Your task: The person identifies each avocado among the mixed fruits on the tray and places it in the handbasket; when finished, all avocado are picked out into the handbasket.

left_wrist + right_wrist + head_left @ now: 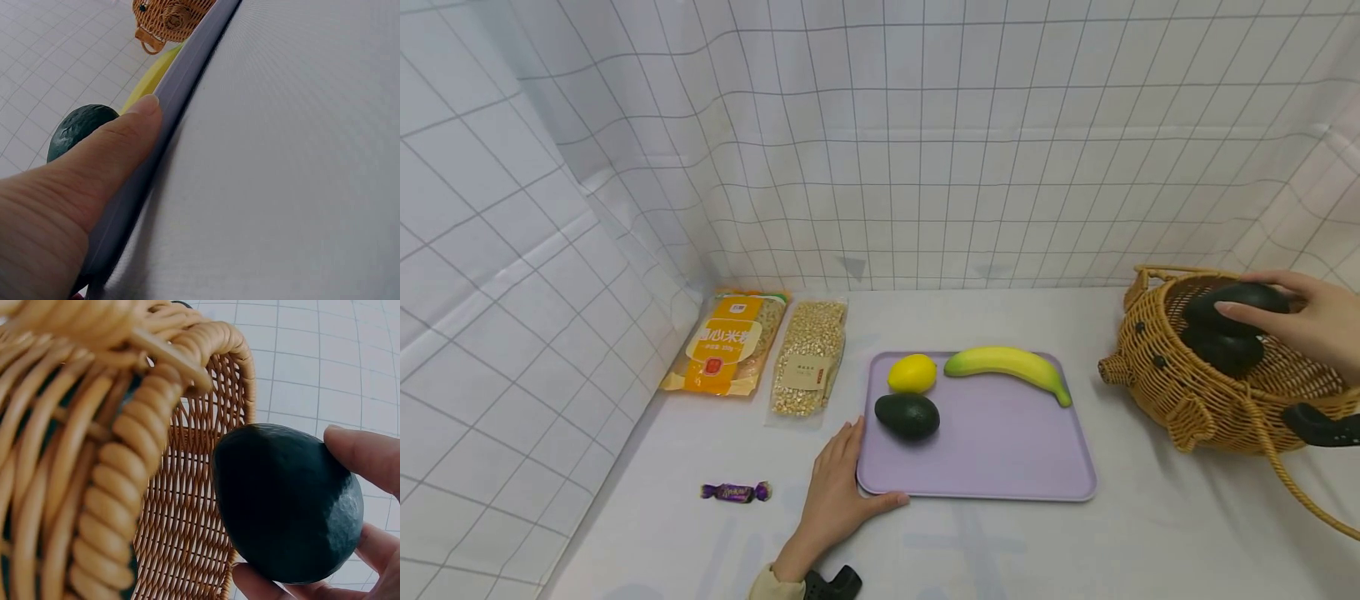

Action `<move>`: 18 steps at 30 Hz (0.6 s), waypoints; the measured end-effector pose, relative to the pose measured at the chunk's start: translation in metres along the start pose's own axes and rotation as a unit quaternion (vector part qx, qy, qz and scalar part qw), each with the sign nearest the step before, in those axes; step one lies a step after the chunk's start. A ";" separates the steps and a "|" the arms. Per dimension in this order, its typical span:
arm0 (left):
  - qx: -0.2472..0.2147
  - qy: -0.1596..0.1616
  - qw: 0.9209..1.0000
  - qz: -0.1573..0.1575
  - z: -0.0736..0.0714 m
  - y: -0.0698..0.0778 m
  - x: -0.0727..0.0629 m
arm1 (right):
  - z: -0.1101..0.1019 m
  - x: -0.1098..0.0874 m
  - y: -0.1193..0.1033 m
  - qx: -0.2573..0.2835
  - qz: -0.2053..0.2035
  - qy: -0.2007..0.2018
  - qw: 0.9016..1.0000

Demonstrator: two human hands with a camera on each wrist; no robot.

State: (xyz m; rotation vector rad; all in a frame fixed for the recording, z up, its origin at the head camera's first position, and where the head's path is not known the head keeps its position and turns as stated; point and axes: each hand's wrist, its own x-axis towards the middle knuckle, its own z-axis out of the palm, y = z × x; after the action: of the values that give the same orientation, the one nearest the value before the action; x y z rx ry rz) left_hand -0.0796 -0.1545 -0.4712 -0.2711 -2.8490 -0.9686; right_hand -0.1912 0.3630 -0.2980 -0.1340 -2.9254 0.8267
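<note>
My right hand (1322,321) grips a dark green avocado (1232,307) at the mouth of the pig-shaped wicker basket (1142,379). In the right wrist view, thumb and fingers hold the avocado (287,506) from opposite sides near the woven rim. Another dark avocado (1221,352) lies inside the basket, below the held one. My left hand (835,500) rests at the near left corner of the lilac tray (1007,454), fingers along its left side, thumb along the front edge. On the tray lie an avocado (907,417), a lemon (912,373) and a banana (1003,362).
Left of the tray lie a clear bag of grains (808,354) and an orange-labelled food packet (726,342). A purple-wrapped candy (736,492) is nearer the front. A cord (1292,483) trails from the basket. Gridded white cloth (947,167) hangs behind the table.
</note>
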 end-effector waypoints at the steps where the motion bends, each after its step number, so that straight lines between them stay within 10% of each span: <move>1: 0.000 0.000 1.000 0.000 0.000 0.000 0.000 | 0.000 0.001 0.000 -0.003 -0.001 -0.006 1.000; 18: -0.003 0.007 1.000 0.007 0.001 0.000 0.000 | 0.000 0.013 -0.003 -0.038 -0.029 -0.052 0.997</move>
State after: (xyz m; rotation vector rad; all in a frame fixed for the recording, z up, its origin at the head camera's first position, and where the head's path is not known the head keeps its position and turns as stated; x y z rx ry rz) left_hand -0.0793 -0.1543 -0.4720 -0.2834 -2.8281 -0.9713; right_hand -0.2040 0.3620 -0.2953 -0.0109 -3.0426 0.7346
